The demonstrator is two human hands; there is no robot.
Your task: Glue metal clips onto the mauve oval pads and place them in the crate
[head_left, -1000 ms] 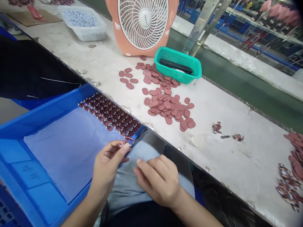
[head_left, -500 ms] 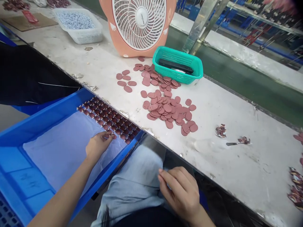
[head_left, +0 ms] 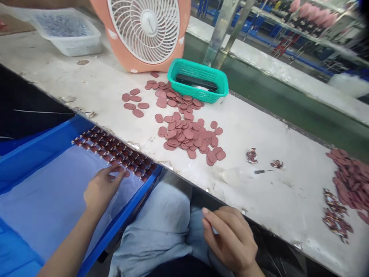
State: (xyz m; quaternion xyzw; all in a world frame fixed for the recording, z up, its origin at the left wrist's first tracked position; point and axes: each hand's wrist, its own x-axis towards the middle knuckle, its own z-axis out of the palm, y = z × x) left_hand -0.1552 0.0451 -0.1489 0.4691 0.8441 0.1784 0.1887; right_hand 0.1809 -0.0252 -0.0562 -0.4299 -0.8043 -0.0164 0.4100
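My left hand point(head_left: 103, 186) is over the blue tray point(head_left: 62, 132), at the near edge of rows of small dark-red pieces with pale ends point(head_left: 111, 148). Its thumb and fingers are slightly apart, and the fingertips are beside the outermost row. A pale sheet point(head_left: 52, 192) lines the tray. Above my lap, my right hand point(head_left: 230, 236) is curled, thumb tip close to the index fingertip, with nothing visible between them. Brown-red oval discs point(head_left: 188, 134) lie heaped on the white table point(head_left: 259, 127).
A green basket point(head_left: 198, 67) holding a dark object stands behind the discs, near an orange fan point(head_left: 144, 63). A thin dark-handled tool point(head_left: 261, 171) and small clusters of shiny brown pieces point(head_left: 251, 155) lie right of centre. More discs point(head_left: 351, 177) are at far right.
My left thumb and fingers have parted slightly at the row of pieces. My right hand stays curled above my lap. The view has turned to the right.
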